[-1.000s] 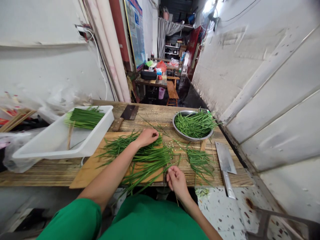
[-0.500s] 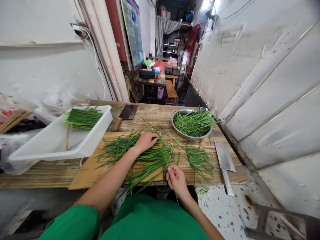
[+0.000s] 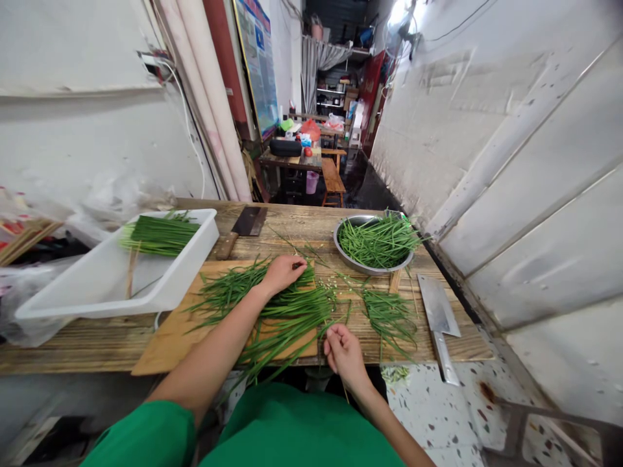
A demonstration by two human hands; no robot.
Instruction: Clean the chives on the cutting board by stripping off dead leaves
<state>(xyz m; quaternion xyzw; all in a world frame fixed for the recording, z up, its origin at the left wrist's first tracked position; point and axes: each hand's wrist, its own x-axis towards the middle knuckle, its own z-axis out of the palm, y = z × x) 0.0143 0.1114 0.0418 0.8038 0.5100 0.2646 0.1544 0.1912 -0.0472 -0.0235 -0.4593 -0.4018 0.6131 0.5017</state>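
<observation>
The left hand (image 3: 283, 274) rests over the heap of green stalks (image 3: 296, 308), fingers curled; I can't tell whether it grips any. The right hand (image 3: 344, 350) sits just beside their right-hand ends, thumb and fingertips drawn together, perhaps on a strand, though I can't be sure. The heap lies across the cutting board (image 3: 180, 324), some stalks hanging past its near edge. I'd judge them light, limp towards the tips and easily bruised, maybe slick if damp; a loose pinch near the firmer right-hand ends should suit them best. Farther out on the counter (image 3: 302, 224) are a small loose bunch (image 3: 389, 318), a heaped metal bowl (image 3: 357, 264) and a cleaver (image 3: 435, 305). Against half a second ago, both hands keep practically the same places, and only the viewpoint shifts slightly
</observation>
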